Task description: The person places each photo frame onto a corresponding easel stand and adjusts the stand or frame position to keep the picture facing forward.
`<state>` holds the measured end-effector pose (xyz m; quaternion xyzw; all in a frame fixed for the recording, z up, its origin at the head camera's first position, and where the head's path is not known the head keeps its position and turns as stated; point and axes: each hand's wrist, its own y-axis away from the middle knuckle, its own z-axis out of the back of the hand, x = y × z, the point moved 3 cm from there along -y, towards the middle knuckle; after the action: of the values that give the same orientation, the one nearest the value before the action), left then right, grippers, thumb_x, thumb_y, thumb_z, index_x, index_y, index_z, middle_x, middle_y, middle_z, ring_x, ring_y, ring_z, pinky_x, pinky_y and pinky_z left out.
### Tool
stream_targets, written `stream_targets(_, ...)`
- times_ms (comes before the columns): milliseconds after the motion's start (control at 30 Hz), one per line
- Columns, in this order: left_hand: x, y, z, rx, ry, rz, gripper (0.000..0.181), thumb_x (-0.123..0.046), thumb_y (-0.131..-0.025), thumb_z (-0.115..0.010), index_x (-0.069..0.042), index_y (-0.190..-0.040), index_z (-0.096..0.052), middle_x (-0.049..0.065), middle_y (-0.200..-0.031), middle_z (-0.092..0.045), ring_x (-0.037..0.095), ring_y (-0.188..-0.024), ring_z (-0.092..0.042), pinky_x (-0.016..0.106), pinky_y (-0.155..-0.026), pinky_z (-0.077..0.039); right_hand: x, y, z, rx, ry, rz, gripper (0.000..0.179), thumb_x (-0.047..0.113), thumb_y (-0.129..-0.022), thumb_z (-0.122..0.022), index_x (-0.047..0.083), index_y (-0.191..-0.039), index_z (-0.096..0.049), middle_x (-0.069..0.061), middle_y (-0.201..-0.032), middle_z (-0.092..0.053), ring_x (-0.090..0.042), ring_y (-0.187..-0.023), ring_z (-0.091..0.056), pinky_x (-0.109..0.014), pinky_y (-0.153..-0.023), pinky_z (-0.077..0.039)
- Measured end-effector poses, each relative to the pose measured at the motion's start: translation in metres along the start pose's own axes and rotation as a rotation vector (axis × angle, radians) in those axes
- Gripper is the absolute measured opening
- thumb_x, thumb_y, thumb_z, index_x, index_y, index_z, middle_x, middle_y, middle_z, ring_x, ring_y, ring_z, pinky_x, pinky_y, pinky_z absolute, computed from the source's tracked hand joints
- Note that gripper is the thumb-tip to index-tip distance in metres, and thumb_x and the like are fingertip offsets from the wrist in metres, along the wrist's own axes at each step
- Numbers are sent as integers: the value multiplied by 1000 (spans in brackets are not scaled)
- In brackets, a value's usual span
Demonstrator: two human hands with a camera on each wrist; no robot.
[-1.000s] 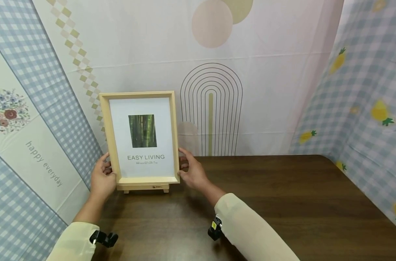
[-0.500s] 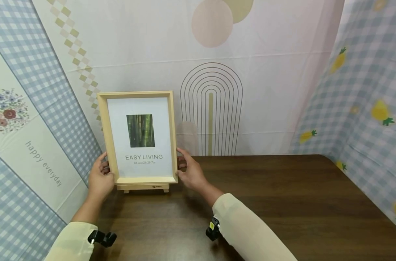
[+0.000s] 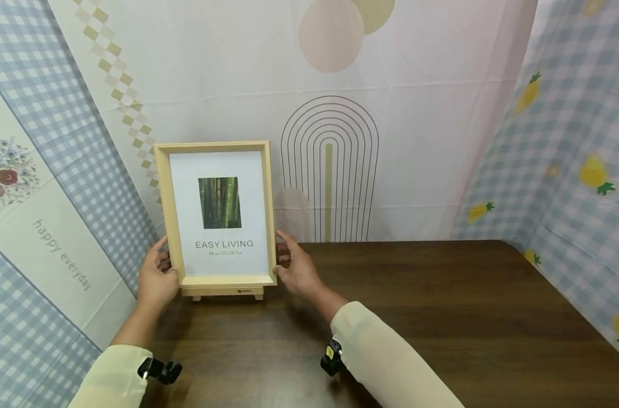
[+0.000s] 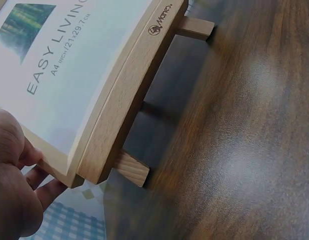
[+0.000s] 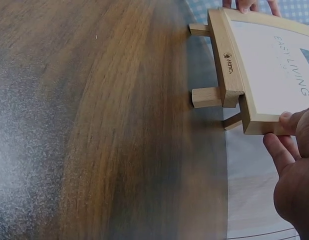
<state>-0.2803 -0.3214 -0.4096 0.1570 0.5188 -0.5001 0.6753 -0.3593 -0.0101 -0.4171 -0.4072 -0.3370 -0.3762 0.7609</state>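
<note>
A light wooden picture frame [image 3: 218,280] with a bamboo photo and the words EASY LIVING stands upright at the left of the table. Its lower edge sits on the ledge of a small wooden easel [image 3: 222,291], whose short legs show in both wrist views. My left hand [image 3: 156,277] holds the frame's left side near the bottom corner, thumb in front and fingers behind. On the other side, my right hand [image 3: 298,269] pinches the lower right edge; the right wrist view shows its thumb on the front and fingers under the side. Most of the easel is hidden behind the frame.
The dark brown wooden table [image 3: 416,317] stretches to the right. A patterned cloth [image 3: 416,141] hangs right behind it, and a blue checked cloth [image 3: 110,198] runs close beside my left hand. Another checked cloth [image 3: 559,187] with pineapples hangs on the right.
Both hands have shifted the picture frame slightly to the left along the easel ledge, mostly in the first half second. The easel has stayed in place and the grip looks the same.
</note>
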Motion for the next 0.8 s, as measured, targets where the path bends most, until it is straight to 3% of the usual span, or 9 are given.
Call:
stream_targets(100, 4, 0, 0, 55, -52, 4, 77, 9, -91, -41, -9, -164, -22, 32, -144, -48, 44, -124, -52, 40, -90, -51, -1, 3, -1, 0, 11, -23, 82, -6, -90, -74, 12, -159, -34, -14, -134, -62, -28, -110, -66, -32, -87, -58)
stream_targets(233, 16, 4, 0, 199, -155, 47, 64, -5, -100, -44, 9, -158, -22, 37, -144, -45, 49, -128, -48, 54, -102, -46, -7, 12, -6, 60, 14, -111, 75, 5, -94, -74, 6, -157, -34, -18, -133, -62, -29, -113, -65, -34, -88, -58)
stream_targets(400, 30, 8, -1, 356, -151, 107, 59, -18, -107, -43, 19, -151, -27, 40, -141, -45, 46, -119, -55, 46, -92, -54, -16, 21, -15, 140, 29, -174, 67, 13, -95, -75, 0, -151, -41, -18, -127, -65, -28, -109, -66, -36, -87, -57)
stream_targets(533, 34, 11, 1, 391, -83, 139, 61, -20, -111, -43, 19, -153, -22, 42, -144, -42, 46, -118, -58, 36, -86, -59, -19, 22, -21, 144, 24, -156, 53, 12, -97, -73, -2, -143, -50, -16, -121, -68, -26, -105, -68, -33, -87, -58)
stream_targets(800, 35, 12, 3, 408, -14, 157, 61, -18, -111, -45, 19, -153, -20, 43, -144, -40, 47, -121, -58, 37, -89, -59, -20, 23, -23, 143, -18, -163, 35, 9, -99, -68, -2, -130, -57, -11, -111, -67, -20, -95, -66, -28, -75, -58)
